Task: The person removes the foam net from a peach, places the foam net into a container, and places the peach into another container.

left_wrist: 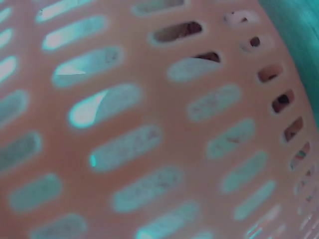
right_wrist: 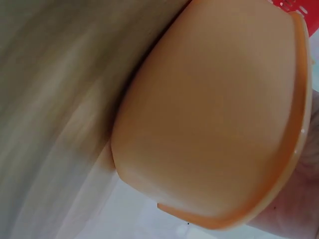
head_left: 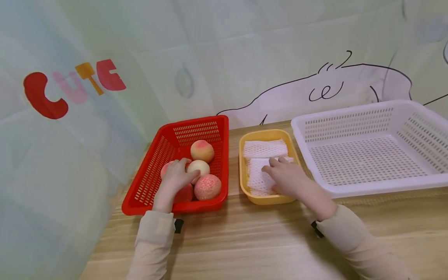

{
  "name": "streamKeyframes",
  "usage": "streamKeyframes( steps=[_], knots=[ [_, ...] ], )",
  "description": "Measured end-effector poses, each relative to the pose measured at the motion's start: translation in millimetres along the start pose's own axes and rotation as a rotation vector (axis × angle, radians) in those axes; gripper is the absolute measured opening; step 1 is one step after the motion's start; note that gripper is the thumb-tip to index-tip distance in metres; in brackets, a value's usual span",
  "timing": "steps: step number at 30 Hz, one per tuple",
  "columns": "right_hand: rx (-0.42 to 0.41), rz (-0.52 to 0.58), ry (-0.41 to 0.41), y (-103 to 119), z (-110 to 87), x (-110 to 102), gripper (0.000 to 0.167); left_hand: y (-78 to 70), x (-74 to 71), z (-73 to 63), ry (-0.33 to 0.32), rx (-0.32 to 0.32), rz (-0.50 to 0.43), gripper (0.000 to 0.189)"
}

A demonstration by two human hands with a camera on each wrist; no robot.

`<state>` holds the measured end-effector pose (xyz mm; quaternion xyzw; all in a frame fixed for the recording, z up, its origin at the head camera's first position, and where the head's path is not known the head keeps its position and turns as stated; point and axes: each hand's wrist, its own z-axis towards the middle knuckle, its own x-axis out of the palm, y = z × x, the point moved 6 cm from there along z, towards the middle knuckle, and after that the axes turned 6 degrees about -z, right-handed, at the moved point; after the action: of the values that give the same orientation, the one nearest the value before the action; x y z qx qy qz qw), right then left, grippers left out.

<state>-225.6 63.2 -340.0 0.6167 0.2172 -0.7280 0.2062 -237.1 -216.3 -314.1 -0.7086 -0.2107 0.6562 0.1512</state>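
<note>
In the head view, my left hand (head_left: 176, 178) reaches into the red basket (head_left: 225, 155) and grips a pale peach (head_left: 200, 166) between fingers and thumb. Round it lie a yellow-pink peach (head_left: 202, 151), a speckled pink peach (head_left: 208, 187) and redder ones partly hidden by the hand. Over the yellow tray (head_left: 269, 200), my right hand (head_left: 288, 178) has its fingertips on a white foam net sleeve (head_left: 259, 177) and pinches it; the thumb is mostly hidden. Another foam net sleeve (head_left: 264, 147) lies behind. The slotted basket wall (left_wrist: 164, 114) fills the left wrist view, hiding the hand.
A white slotted basket (head_left: 371, 155) stands right of the yellow tray, close to its rim. All three containers rest on a wooden table (head_left: 238, 241). A printed cloth (head_left: 210, 58) hangs behind and at the left.
</note>
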Motion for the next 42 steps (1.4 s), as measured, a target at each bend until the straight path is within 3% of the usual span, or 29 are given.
streamKeyframes(
  steps=[6, 11, 15, 18, 22, 26, 30, 42],
  knots=[
    [0.011, -0.014, 0.066, 1.7, 4.6, 4.3, 0.052, -4.0, -5.1, -7.3, -0.044, 0.049, 0.022, 0.059],
    [-0.019, 0.015, 0.02, 1.5, 1.7, 1.9, 0.05, -12.0, -10.8, -26.5, -0.154, 0.077, 0.052, 0.058],
    [-0.028, 0.091, -0.028, -1.3, -2.0, -9.0, 0.05, -30.3, -12.9, -42.4, -0.265, 0.121, 0.064, 0.058],
    [-0.018, 0.159, -0.058, -4.9, -4.8, -19.8, 0.049, -50.6, -11.0, -49.4, -0.309, 0.176, 0.081, 0.058],
    [-0.021, 0.187, -0.108, -7.8, -6.6, -30.5, 0.047, -73.8, -4.6, -54.5, -0.318, 0.218, 0.123, 0.057],
    [-0.022, 0.196, -0.147, -9.8, -7.5, -37.0, 0.05, -87.6, 2.1, -58.7, -0.32, 0.262, 0.116, 0.057],
    [-0.014, 0.207, -0.173, -14.1, -10.5, -43.5, 0.056, -91.6, 6.9, -60.9, -0.318, 0.299, 0.089, 0.056],
    [0.056, 0.162, -0.311, -23.3, -30.1, -65.1, 0.051, -97.1, 17.2, -61.6, -0.254, 0.32, 0.059, 0.062]
  ],
)
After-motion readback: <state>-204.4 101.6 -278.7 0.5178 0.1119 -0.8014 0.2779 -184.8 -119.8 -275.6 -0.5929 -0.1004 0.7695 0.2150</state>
